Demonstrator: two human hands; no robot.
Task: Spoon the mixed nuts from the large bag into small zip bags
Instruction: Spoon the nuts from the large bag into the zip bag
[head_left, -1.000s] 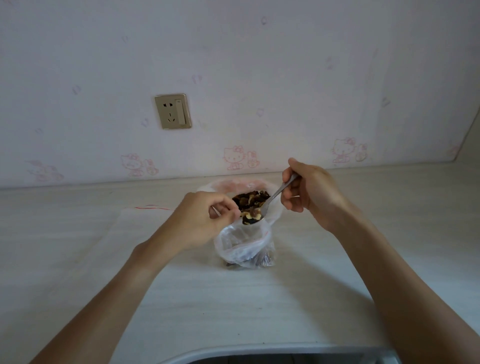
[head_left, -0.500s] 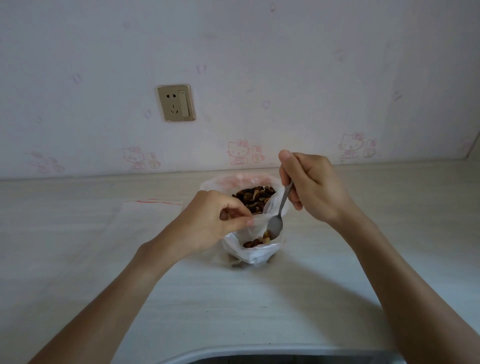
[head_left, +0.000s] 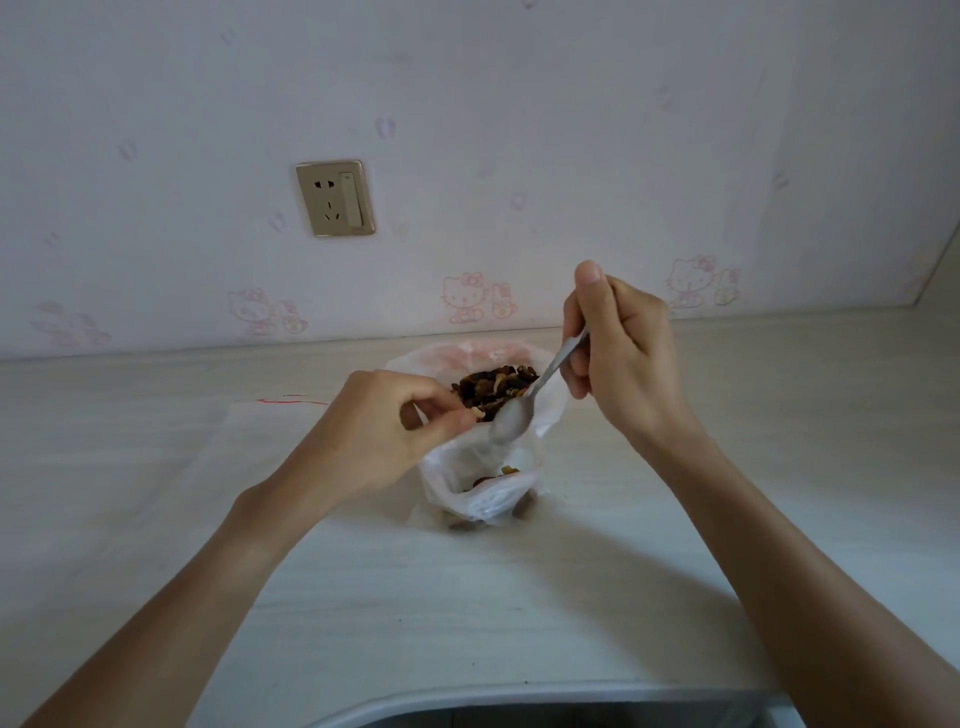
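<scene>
The large clear bag (head_left: 550, 410) stands open near the wall, and dark mixed nuts (head_left: 493, 389) show in its mouth. Just in front of it a small zip bag (head_left: 483, 493) stands on the counter with a few nuts at its bottom. My left hand (head_left: 384, 441) pinches the small bag's upper left rim and holds it open. My right hand (head_left: 623, 358) grips the handle of a metal spoon (head_left: 524, 410). The spoon's bowl is empty and hangs over the small bag's mouth, beside the nuts in the large bag.
A flat clear zip bag with a red stripe (head_left: 270, 431) lies on the pale counter (head_left: 519, 597) to the left. A wall socket (head_left: 335, 197) sits above. The counter's curved front edge (head_left: 519, 696) runs along the bottom.
The spoon carried nuts over the small bag, tipped them in, and has now risen empty to the bag's mouth. My left hand keeps its hold on the rim.
</scene>
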